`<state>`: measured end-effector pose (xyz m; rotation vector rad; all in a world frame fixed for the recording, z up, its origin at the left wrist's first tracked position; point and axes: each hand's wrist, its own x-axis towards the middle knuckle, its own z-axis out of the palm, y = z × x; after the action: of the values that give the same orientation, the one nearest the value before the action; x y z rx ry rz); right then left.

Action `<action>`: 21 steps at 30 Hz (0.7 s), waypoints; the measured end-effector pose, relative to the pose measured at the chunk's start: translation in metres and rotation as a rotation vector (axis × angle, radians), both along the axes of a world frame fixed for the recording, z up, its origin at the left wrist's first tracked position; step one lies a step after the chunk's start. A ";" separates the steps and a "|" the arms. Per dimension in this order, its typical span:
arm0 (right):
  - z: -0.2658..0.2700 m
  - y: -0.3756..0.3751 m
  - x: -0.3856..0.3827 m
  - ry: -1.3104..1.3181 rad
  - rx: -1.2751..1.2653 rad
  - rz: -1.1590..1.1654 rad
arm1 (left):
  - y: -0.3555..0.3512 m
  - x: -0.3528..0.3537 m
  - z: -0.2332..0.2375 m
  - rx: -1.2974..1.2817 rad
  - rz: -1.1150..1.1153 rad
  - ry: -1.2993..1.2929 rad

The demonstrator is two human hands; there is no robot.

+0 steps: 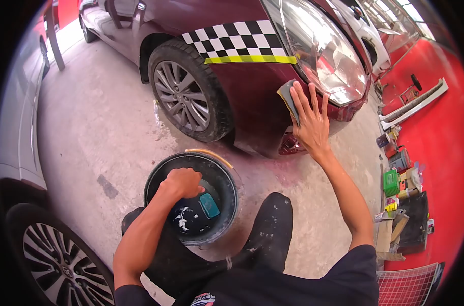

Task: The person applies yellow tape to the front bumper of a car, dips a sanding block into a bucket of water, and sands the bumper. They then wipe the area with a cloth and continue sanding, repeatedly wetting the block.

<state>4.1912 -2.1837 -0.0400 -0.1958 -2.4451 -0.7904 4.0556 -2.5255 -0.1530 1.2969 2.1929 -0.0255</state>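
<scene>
My right hand (312,121) lies with its fingers stretched over a grey sanding block (289,102) with a yellowish edge, pressed to the maroon car's front bumper (260,97) below the headlight (321,51). The thumb is hidden. Over the black bucket (234,204) between my knees, my left hand (183,182) is closed in a fist; what it holds, if anything, is hidden. A teal rectangular block (209,205) lies in the bucket beside that hand, near some white patches. Above the bumper area, black-and-white checkered tape (237,40) runs along the fender, edged by a yellow-green strip (249,59).
The car's front wheel (183,94) stands just beyond the bucket. A silver car with its wheel (63,257) is close on my left. Along the right lie a green basket (391,182), cans, a black panel (414,222) and a white trim piece (415,104) by the red floor.
</scene>
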 end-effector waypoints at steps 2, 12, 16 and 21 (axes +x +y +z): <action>0.001 -0.001 -0.015 0.028 -0.051 0.067 | 0.000 0.001 0.002 0.009 0.007 0.000; 0.001 -0.010 -0.018 0.106 -0.128 0.066 | 0.011 -0.003 -0.012 -0.014 0.015 0.004; 0.010 -0.009 -0.024 0.111 -0.144 0.110 | 0.019 -0.005 -0.026 0.037 0.015 0.004; -0.003 -0.012 0.006 0.107 -0.152 0.041 | 0.014 0.001 -0.018 -0.031 0.013 0.004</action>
<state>4.1975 -2.1957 -0.0429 -0.2382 -2.4003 -0.5625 4.0563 -2.5111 -0.1710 1.2668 2.1949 -0.0573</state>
